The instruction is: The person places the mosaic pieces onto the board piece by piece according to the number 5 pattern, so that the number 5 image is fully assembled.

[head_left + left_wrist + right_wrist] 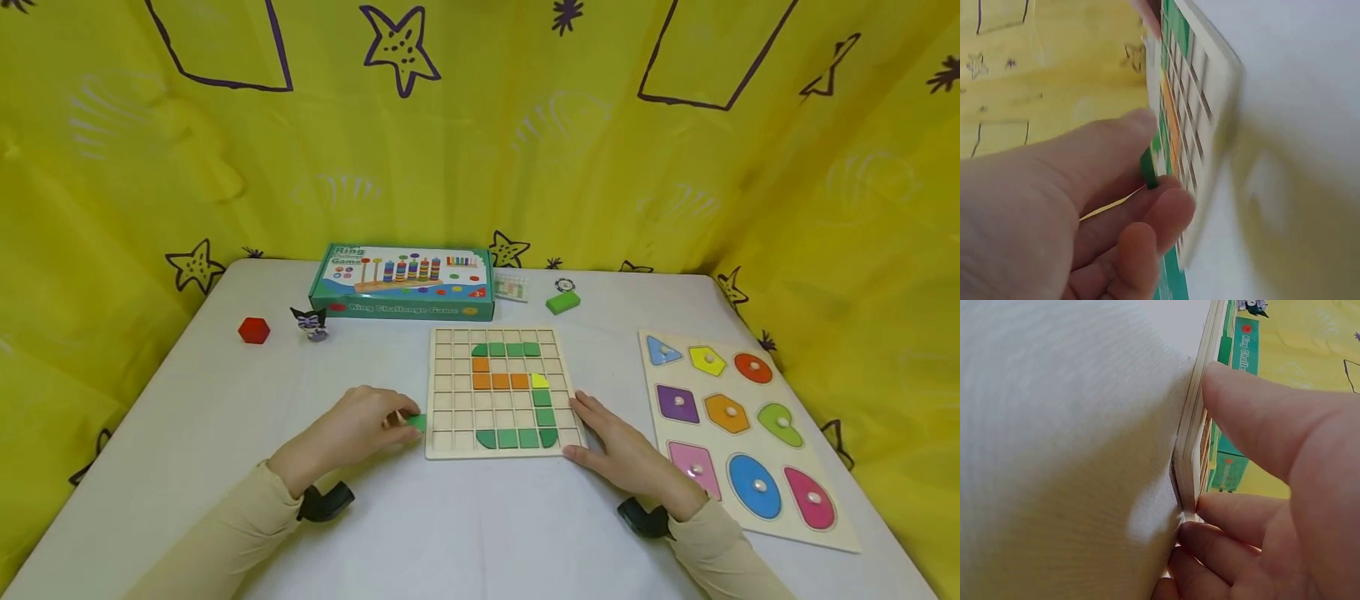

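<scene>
My left hand (358, 427) pinches a green tile (417, 422) between thumb and fingers, just beside the left edge of a wooden grid board (444, 383). The left wrist view shows the tile (1148, 169) edge-on, partly covered by the fingertips. Green tiles (545, 417), orange tiles (500, 382) and one yellow tile (539, 381) lie in the board's cells in a shape like a 5. At the board's near right corner rests my right hand (622, 446). Its thumb touches the front edge and its extended fingers lie along the right side (1188, 450).
A boxed ring game (401, 283) lies behind the board, with a small pattern card (512, 287), a green block (563, 302) and a round token (565, 285) nearby. Further left are a red hexagonal piece (254, 331) and a figurine (311, 325). A shape puzzle (720, 446) lies right.
</scene>
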A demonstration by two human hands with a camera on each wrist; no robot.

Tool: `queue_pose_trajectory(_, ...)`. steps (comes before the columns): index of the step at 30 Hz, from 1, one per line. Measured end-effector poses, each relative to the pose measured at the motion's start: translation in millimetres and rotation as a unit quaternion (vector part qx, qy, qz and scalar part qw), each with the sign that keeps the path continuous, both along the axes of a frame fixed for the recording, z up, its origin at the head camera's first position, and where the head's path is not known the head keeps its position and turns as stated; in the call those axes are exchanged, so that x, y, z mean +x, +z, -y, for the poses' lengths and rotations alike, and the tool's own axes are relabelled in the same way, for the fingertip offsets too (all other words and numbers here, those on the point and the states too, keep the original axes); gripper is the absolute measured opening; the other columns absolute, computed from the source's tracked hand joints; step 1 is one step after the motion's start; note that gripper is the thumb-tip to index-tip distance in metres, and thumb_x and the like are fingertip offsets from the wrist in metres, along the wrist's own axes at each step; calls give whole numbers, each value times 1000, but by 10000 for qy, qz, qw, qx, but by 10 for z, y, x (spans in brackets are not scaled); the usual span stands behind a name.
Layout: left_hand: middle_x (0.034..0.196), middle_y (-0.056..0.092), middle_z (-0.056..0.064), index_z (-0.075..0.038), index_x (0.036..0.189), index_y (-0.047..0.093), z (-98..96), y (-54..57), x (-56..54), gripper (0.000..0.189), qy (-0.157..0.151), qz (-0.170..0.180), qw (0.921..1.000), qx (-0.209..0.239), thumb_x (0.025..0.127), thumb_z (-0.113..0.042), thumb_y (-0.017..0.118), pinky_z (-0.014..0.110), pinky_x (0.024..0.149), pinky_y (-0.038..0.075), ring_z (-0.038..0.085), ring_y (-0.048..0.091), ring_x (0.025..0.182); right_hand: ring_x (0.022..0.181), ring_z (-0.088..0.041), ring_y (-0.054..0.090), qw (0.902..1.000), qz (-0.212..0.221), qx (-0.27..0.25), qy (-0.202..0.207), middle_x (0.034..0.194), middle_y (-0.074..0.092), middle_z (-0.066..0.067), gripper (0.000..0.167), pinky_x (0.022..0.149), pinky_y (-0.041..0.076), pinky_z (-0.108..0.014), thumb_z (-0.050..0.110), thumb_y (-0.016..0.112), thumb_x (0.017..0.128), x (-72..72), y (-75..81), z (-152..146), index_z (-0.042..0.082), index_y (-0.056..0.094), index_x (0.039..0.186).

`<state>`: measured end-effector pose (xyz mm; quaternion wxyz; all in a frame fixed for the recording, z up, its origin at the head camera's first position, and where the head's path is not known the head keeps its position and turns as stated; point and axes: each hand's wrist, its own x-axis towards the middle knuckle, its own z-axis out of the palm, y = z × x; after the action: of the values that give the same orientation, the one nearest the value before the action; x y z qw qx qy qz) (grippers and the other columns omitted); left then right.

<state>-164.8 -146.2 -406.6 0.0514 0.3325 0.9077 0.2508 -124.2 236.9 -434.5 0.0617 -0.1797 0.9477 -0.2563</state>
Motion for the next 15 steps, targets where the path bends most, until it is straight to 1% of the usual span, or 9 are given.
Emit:
queue_pose_trajectory(4,95,70,-1,-5,109,73,-294,35,-75,26,-337,-189,9992,74,89,-20,74,31,75,49,5,59,76,139,-43,25,10000,-34,2,27,154,27,-23,75,107,27,-56,36,66,93,3,2,-1,-5,35,148)
queue_pose_trajectory(8,102,70,2,-4,114,71,-508,24,-167,27,-565,-251,9980,141,91,-19,72,36,82,48,8,61,80,139,-43,25,10000,-32,-3,32,154,27,-23,75,107,27,-56,37,66,93,3,-1,-5,-5,35,148)
queue_pose_trajectory(11,106,69,5,-2,116,70,-633,-11,-218,28,-727,-308,9967,165,92,-17,70,37,88,48,14,64,90,139,-43,26,10000,-38,-25,42,154,27,-23,75,107,27,-56,36,67,93,4,-3,-6,-5,35,147)
queue_pose_trajectory(15,109,68,8,-1,114,70,-759,-62,-237,25,-975,-514,9939,95,92,-14,69,37,92,47,22,63,102,139,-43,26,10000,-62,-26,40,153,28,-23,74,107,27,-56,35,67,93,10,-11,-6,-5,36,147)
